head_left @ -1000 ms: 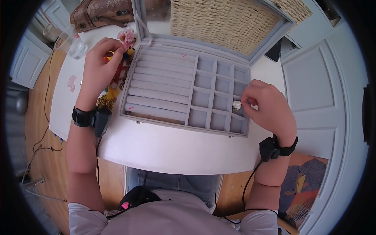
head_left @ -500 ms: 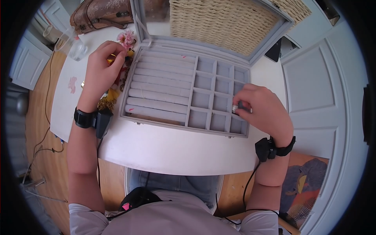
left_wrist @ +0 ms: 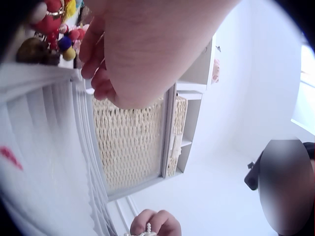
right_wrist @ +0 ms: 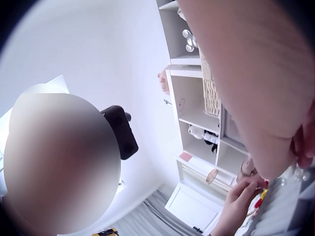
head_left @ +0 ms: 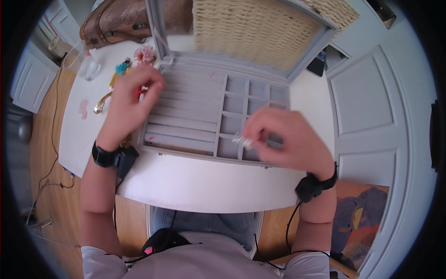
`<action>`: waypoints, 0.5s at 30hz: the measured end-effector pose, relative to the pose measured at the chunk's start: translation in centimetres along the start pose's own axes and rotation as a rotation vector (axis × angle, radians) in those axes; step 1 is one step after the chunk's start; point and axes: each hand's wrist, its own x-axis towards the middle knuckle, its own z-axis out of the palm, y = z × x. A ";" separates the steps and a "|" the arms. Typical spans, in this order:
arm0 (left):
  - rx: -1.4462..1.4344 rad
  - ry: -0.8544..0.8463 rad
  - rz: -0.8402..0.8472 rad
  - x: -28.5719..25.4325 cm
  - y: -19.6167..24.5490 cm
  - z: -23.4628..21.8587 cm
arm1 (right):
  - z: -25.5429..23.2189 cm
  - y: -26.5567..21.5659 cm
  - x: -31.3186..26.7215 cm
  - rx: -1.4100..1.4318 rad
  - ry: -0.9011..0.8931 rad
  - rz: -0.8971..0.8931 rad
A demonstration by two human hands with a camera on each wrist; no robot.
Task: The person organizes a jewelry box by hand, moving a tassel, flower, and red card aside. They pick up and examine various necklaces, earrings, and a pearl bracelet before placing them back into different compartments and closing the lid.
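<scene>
My right hand [head_left: 290, 139] pinches a white pearl-beaded ornament [head_left: 241, 140] over the front compartments of a grey jewellery box [head_left: 186, 149]. In the left wrist view, a short row of pearls on the ornament [left_wrist: 148, 228] stands up in front of the right fingers. My left hand [head_left: 132, 100] hovers at the box's left edge with its fingers loosely curled. Red bits [head_left: 141, 92] show through the gap by its thumb. Beside and behind it lie colourful trinkets: a turquoise piece [head_left: 122, 67], a gold one [head_left: 101, 102] and a pink flower [head_left: 145, 54].
The box's framed lid [head_left: 316, 51] stands raised at the back, with woven basketwork [head_left: 255, 35] behind it. Farther left are a brown bag [head_left: 116, 23] and a clear cup [head_left: 89, 69] on the white table [head_left: 209, 186]. Ring rolls [head_left: 181, 121] fill the box's left half.
From the box's right-hand compartments, my right hand has moved left with the white ornament. The left hand has come nearer and slightly right, uncovering the turquoise and gold trinkets. The view has shifted a little.
</scene>
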 end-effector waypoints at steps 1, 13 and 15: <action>-0.083 -0.065 0.045 -0.2 1.1 0.4 | 0.8 -0.4 0.3 0.091 -0.030 -0.029; -0.615 -0.437 -0.108 -3.2 4.4 3.8 | 8.2 1.2 1.7 0.507 0.101 -0.075; -0.658 -0.454 -0.145 -3.1 4.3 3.5 | 8.4 1.6 1.8 0.671 0.141 -0.034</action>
